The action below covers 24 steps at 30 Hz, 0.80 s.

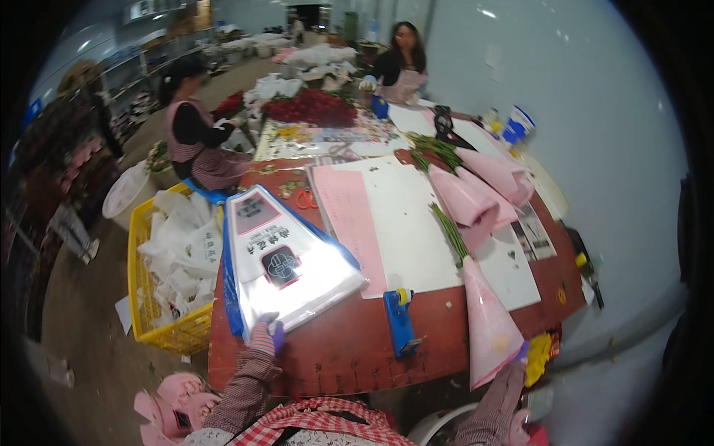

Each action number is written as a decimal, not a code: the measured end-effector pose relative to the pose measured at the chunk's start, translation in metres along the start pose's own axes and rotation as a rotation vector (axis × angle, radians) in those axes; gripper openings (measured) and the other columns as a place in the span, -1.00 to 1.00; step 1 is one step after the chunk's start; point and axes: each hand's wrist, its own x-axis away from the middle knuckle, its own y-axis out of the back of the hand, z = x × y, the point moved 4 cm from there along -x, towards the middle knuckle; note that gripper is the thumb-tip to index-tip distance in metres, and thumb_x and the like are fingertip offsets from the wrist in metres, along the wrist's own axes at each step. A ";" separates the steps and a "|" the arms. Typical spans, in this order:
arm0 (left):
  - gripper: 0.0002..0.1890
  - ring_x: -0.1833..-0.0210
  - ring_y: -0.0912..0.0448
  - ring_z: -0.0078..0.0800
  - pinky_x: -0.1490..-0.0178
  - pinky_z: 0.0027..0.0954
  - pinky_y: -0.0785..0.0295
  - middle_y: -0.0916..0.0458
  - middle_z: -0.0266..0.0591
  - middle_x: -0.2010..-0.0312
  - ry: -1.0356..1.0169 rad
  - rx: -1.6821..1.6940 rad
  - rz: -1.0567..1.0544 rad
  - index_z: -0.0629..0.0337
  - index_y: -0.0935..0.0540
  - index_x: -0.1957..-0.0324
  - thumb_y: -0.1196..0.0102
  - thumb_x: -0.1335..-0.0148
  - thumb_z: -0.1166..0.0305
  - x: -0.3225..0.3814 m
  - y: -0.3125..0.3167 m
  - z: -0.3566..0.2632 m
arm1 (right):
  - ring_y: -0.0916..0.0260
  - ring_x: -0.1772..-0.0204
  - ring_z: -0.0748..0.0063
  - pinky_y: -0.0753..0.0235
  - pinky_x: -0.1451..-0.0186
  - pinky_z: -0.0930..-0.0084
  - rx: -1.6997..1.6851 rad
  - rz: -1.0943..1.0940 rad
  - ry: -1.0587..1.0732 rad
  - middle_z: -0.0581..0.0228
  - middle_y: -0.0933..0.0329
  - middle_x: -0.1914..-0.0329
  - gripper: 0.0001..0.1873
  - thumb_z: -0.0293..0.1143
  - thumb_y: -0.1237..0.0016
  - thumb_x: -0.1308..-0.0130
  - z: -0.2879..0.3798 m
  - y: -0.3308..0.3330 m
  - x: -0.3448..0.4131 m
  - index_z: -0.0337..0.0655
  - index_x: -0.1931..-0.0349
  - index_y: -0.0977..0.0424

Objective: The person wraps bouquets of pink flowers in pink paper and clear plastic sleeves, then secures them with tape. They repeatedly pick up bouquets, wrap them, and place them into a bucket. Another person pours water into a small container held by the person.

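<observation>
My left hand point(269, 334), in a purple glove with a striped cuff, is at the near corner of a stack of clear printed plastic bouquet sleeves point(295, 265). Its thumb and fingers are apart. Beneath the stack shows blue plastic sheeting point(231, 295). At the table's right front, my gloved right hand point(521, 354) holds the wide end of a bouquet wrapped in pink paper point(491, 329); the wrap hides most of the hand. That bouquet's green stems point(450, 234) point away from me. Between my hands stands a blue tape dispenser point(399, 323).
More pink-wrapped bouquets point(466, 200) lie on white paper point(404, 223) on the red-brown table point(334, 362). Orange-handled scissors point(305, 199) rest behind the sleeves. A yellow crate point(139, 279) of plastic stands left. Red flowers point(312, 108) and two co-workers point(192, 122) are beyond.
</observation>
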 end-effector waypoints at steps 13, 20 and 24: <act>-0.82 0.32 -0.61 -0.38 0.19 -0.42 -0.49 -0.62 -0.11 0.37 0.134 0.019 0.042 0.18 -0.61 0.25 -0.09 -0.07 0.42 0.115 -0.018 -0.072 | -0.14 -0.26 0.06 -0.11 -0.31 0.13 -0.089 0.348 -0.340 0.07 -0.18 -0.26 -0.33 0.07 0.29 -0.26 -0.010 0.037 -0.061 -0.25 -0.22 -0.14; -0.77 0.20 -0.57 -0.15 0.12 -0.28 -0.44 -0.60 0.00 0.29 0.138 -0.244 -0.006 0.25 -0.58 0.23 -0.11 -0.05 0.38 0.128 0.021 -0.076 | -0.26 -0.17 0.08 -0.26 -0.22 0.14 0.037 0.443 -0.284 0.04 -0.27 -0.17 -0.42 -0.08 0.14 -0.25 -0.001 -0.002 -0.029 -0.30 -0.17 -0.20; -0.71 0.22 -0.54 -0.04 0.10 -0.21 -0.43 -0.58 0.01 0.33 0.124 -0.528 0.092 0.22 -0.55 0.21 -0.13 -0.06 0.26 0.081 0.011 -0.051 | -0.30 -0.11 0.10 -0.33 -0.16 0.17 0.020 0.403 -0.216 0.05 -0.31 -0.12 -0.45 -0.10 0.14 -0.27 0.025 -0.045 -0.005 -0.31 -0.14 -0.23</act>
